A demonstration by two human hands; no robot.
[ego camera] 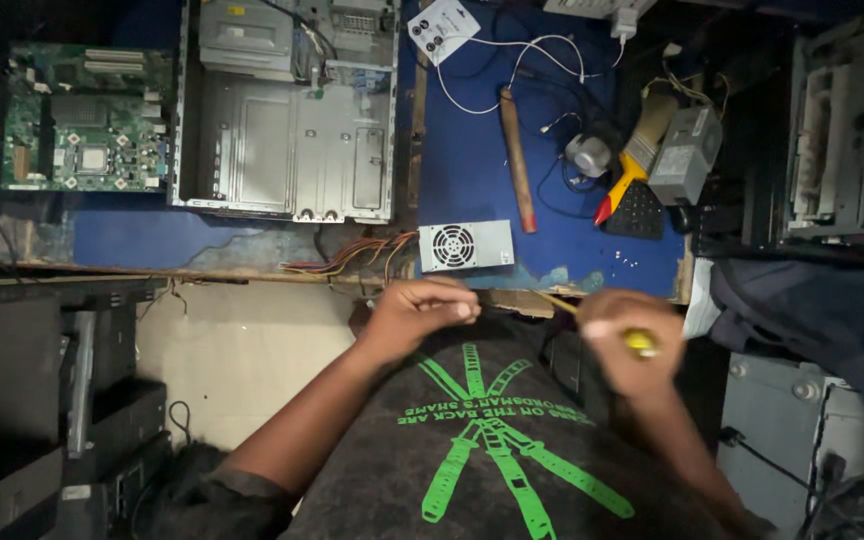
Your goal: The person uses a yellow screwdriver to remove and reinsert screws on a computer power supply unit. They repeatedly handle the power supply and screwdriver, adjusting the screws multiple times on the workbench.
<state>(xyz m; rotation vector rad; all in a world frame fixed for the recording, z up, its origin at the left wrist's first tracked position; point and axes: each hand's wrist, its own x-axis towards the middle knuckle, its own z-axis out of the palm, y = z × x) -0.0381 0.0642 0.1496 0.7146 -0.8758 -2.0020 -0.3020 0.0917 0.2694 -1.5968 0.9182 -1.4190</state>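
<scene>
- Blue workbench is strewn with parts; an emptied computer case lies far left, its motherboard already removed beside it.
- Power supply sits loose at the near edge.
- Yellow-handled screwdriver is gripped in the right hand, near right.
- Left hand is pinched narrowly; what it holds cannot be told.

**Bench count, live from above**

Two hands low at six o'clock. One green motherboard at ten o'clock, one open metal computer case at eleven, one grey power supply dead centre, one wooden stick at one o'clock, one paintbrush at two.
</scene>
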